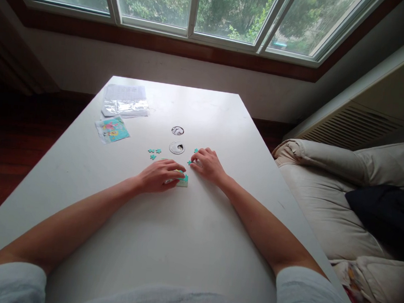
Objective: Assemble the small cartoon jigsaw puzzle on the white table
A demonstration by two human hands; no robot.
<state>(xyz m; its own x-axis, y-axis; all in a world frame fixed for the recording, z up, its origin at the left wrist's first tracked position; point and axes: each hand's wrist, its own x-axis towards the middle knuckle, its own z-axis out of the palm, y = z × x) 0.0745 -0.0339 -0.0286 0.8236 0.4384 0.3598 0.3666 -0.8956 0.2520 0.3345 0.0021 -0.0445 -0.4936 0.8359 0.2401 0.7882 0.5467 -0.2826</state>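
My left hand (pixel 161 174) lies palm down on a small joined patch of puzzle (pixel 183 181), fingers curled over it and pressing it to the white table (pixel 187 235). My right hand (pixel 207 163) rests just to the right, its fingertips pinched on a loose teal puzzle piece (pixel 189 162). Another teal piece (pixel 195 150) peeks out beside its fingers. Three more loose teal pieces (pixel 154 152) lie left of a round tin lid (pixel 177 147).
A second round tin part (pixel 177 130) sits farther back. A colourful picture card in a clear bag (pixel 112 129) and a crinkled plastic packet (pixel 125 101) lie at the table's far left. A cream sofa (pixel 328 200) with a dark cloth (pixel 387 212) stands at right.
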